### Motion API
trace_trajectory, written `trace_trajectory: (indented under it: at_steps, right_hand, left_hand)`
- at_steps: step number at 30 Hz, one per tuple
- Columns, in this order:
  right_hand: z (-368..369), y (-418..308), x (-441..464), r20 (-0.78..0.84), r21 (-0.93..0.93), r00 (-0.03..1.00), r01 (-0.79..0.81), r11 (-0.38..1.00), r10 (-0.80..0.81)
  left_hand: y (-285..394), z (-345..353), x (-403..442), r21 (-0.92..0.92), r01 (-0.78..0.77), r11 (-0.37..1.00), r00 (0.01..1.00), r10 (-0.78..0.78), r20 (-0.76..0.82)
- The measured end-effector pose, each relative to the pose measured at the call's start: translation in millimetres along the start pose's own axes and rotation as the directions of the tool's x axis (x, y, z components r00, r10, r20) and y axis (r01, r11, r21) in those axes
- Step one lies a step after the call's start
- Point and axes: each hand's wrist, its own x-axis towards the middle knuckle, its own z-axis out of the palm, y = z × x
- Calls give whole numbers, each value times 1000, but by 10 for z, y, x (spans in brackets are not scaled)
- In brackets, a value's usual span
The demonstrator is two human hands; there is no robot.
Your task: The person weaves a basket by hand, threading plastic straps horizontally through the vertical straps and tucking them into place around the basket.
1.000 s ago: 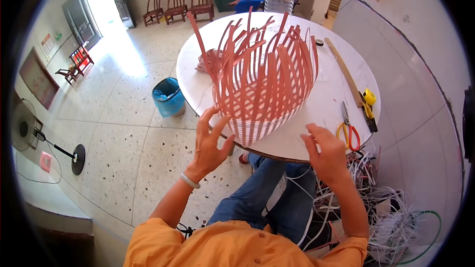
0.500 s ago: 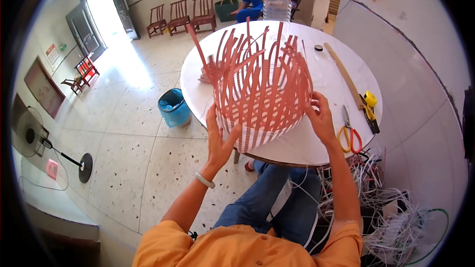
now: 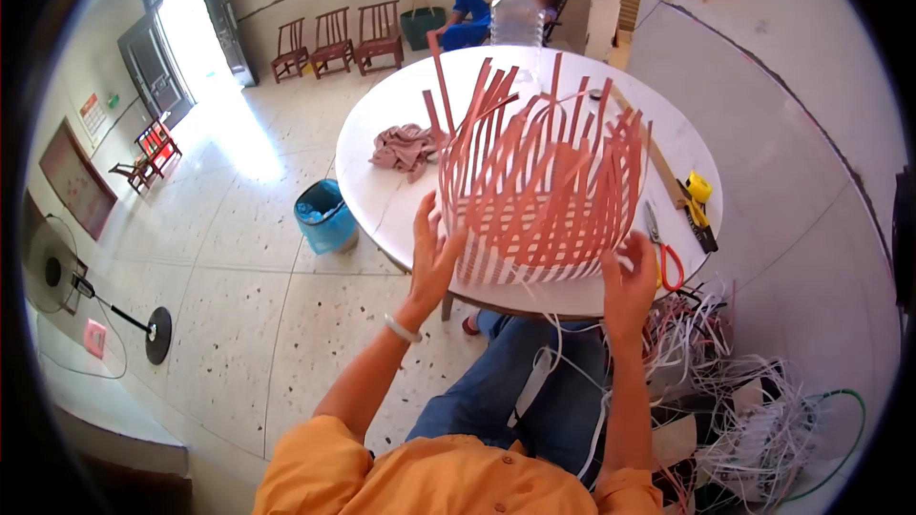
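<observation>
Forearms reached forward and slightly apart from your body. Your left hand, a pale bracelet below it, stood with palm turned inward, fingers upright and curved along one side of the woven basket, thumb parted toward its near face. Your right hand was raised at the opposite lower corner, fingers bent, thumb apart. Neither was clenched; whether either gripped the weave or merely touched it, I cannot tell.

The basket sat between and just beyond your hands, on the round table. Its loose strips pointed upward and away from you, some slanting; its checked lower band ran lengthwise from one hand toward the other. Scissors lay just beyond your right hand, a pinkish cloth beyond your left.
</observation>
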Motion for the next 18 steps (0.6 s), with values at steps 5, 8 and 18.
trace_trajectory:
  at_steps: [5,8,18]
  right_hand:
    - [-161,-378,-508,-23,19,991,129,992,-128]
    - [-237,-1083,-869,105,490,940,235,839,-325]
    - [-174,-1705,-867,438,890,604,-397,224,-666]
  left_hand:
    - [16,98,-468,381,-215,899,968,248,-41]
    - [-216,50,-634,483,-198,853,974,228,-2]
    - [-398,74,-702,644,-262,718,953,297,57]
